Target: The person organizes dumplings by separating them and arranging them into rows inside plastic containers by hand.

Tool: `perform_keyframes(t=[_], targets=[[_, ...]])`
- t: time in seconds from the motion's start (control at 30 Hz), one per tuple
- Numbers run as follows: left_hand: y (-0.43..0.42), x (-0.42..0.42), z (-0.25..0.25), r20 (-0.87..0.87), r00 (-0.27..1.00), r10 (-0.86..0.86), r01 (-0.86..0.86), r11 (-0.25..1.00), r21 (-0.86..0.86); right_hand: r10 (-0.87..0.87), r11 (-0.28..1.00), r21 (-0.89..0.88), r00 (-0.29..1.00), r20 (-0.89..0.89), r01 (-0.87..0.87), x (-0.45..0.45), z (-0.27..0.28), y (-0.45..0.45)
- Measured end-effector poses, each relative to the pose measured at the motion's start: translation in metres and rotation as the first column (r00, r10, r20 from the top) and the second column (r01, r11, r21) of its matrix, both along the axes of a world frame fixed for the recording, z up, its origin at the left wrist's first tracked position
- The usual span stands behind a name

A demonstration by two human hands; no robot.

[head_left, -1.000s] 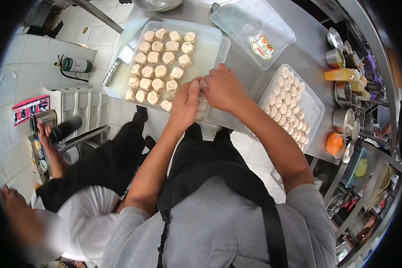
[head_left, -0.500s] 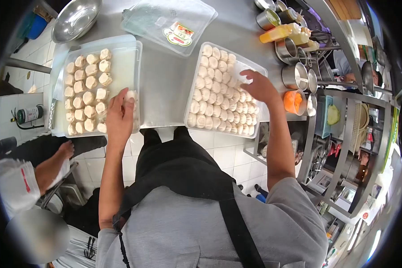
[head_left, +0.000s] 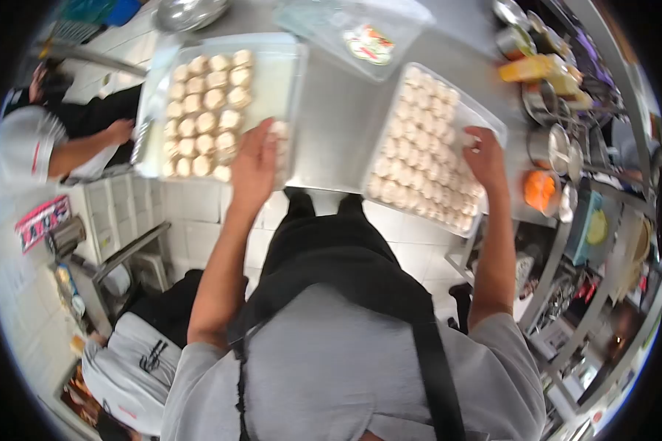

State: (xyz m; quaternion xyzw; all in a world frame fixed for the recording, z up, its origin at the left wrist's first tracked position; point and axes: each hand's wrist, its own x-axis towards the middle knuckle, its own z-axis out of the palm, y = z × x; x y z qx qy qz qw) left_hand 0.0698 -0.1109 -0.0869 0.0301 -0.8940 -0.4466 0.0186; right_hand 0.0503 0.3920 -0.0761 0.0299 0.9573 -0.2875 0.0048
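Note:
On the left, my left hand (head_left: 257, 158) is over the right side of a plastic tray (head_left: 296, 95), its fingers closed around a pale bun (head_left: 278, 129) at the fingertips. Rows of small buns (head_left: 204, 122) fill much of that tray, with bare base between them and my hand. To the right, my right hand (head_left: 484, 156) is above the edge of a second plastic tray (head_left: 485, 117). A whitish bun (head_left: 469, 140) is pinched between its thumb and fingers, partly hidden. Tightly packed buns (head_left: 419, 140) cover most of this second tray.
A clear plastic lid (head_left: 412, 22) with a label and a metal bowl (head_left: 187, 13) lie at the steel table's (head_left: 331, 132) back. Sauce bottles (head_left: 529, 70), metal pots (head_left: 548, 143) and an orange-filled tub (head_left: 541, 189) stand right. A co-worker's arm (head_left: 88, 154) is at left.
The view has swung, so both trays appear shifted right. My right hand's fingers, spread before, are now drawn together in a pinch. My left hand stays at its tray's right side.

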Motion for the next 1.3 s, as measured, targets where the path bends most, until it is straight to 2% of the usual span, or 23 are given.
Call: perform_keyframes(t=[0.03,0.1,0.13,0.2,0.3,0.33,0.37,0.4,0.47,0.53,0.57,0.63,0.73,0.8,0.83,0.9,0.97,1.03,1.1,1.13,1.2,1.3], targets=[[0.001,0.0,0.002,0.003,1.0,0.006,-0.006,1.0,0.016,-0.081,0.995,0.06,0.993,0.08,0.077,-0.001,0.008,-0.004],[0.0,-0.002,0.004,-0.011,1.0,0.007,-0.006,0.999,0.033,-0.156,0.981,-0.084,0.97,0.186,0.174,-0.009,0.01,0.005],[-0.001,-0.003,0.004,-0.01,1.0,0.006,-0.006,0.999,0.045,-0.167,0.953,-0.209,0.958,0.231,0.217,-0.01,0.011,0.002],[-0.004,-0.003,0.001,0.022,1.0,0.016,-0.018,0.994,0.107,-0.178,0.848,-0.426,0.927,0.33,0.314,-0.017,0.04,-0.017],[-0.005,-0.006,0.009,0.103,0.995,0.016,-0.04,0.972,0.232,0.122,0.852,-0.522,0.954,0.273,0.04,-0.039,0.089,-0.126],[-0.005,-0.007,0.011,0.127,0.992,0.016,-0.053,0.955,0.292,0.244,0.788,-0.616,0.93,0.275,-0.024,-0.048,0.088,-0.164],[-0.004,-0.01,0.012,0.149,0.989,0.014,-0.066,0.934,0.351,0.3,0.857,-0.502,0.902,0.31,-0.113,-0.058,0.092,-0.201],[-0.002,-0.013,0.011,0.128,0.991,0.032,-0.08,0.916,0.392,0.366,0.862,-0.458,0.892,0.264,-0.218,-0.066,0.1,-0.242],[0.001,-0.017,0.007,0.091,0.993,0.072,-0.107,0.877,0.469,0.475,0.857,-0.238,0.88,0.022,-0.457,-0.086,0.069,-0.295],[0.003,-0.02,0.011,0.158,0.983,0.093,-0.161,0.851,0.5,0.529,0.848,-0.018,0.848,0.014,-0.529,-0.107,0.046,-0.332],[0.003,-0.02,0.011,0.194,0.976,0.102,-0.19,0.837,0.513,0.544,0.819,0.085,0.814,0.205,-0.568,-0.115,0.045,-0.35],[0.001,-0.024,0.001,0.135,0.984,0.113,-0.167,0.846,0.507,0.458,0.7,0.248,0.687,0.565,-0.67,-0.127,0.048,-0.374],[0.0,-0.027,0.001,0.133,0.985,0.106,-0.162,0.826,0.54,0.604,0.601,0.278,0.653,0.456,-0.75,-0.13,0.016,-0.358],[0.001,-0.029,0.011,0.177,0.98,0.087,-0.173,0.814,0.555,0.557,0.817,0.031,0.802,0.218,-0.576,-0.123,0.047,-0.325],[0.0,-0.029,0.017,0.208,0.975,0.074,-0.179,0.816,0.55,0.487,0.872,-0.116,0.867,0.107,-0.475,-0.117,0.061,-0.301],[-0.002,-0.028,0.018,0.21,0.975,0.068,-0.165,0.858,0.486,0.296,0.922,-0.256,0.955,-0.017,-0.29,-0.109,0.072,-0.244],[-0.003,-0.031,0.005,0.141,0.988,0.063,-0.112,0.92,0.376,0.181,0.979,-0.084,0.983,-0.033,-0.183,-0.104,0.089,-0.183],[-0.005,-0.031,-0.003,0.172,0.985,0.024,-0.082,0.938,0.336,0.069,0.994,0.083,0.997,-0.018,-0.067,-0.09,0.102,-0.12],[-0.003,-0.03,-0.005,0.162,0.987,-0.005,-0.063,0.909,0.412,-0.017,0.981,0.194,0.999,0.038,0.009,-0.077,0.096,-0.074],[0.002,-0.031,-0.004,0.117,0.993,0.012,-0.056,0.923,0.381,0.003,0.965,0.263,0.997,0.076,-0.023,-0.068,0.095,-0.062],[0.006,-0.032,-0.002,0.026,0.998,0.06,-0.065,0.952,0.298,-0.036,0.981,0.192,0.988,0.152,0.007,-0.055,0.087,-0.058],[0.003,-0.045,-0.002,0.016,0.996,-0.09,0.089,0.995,0.055,-0.039,0.995,0.095,0.978,0.203,0.02,-0.045,0.059,-0.056]])
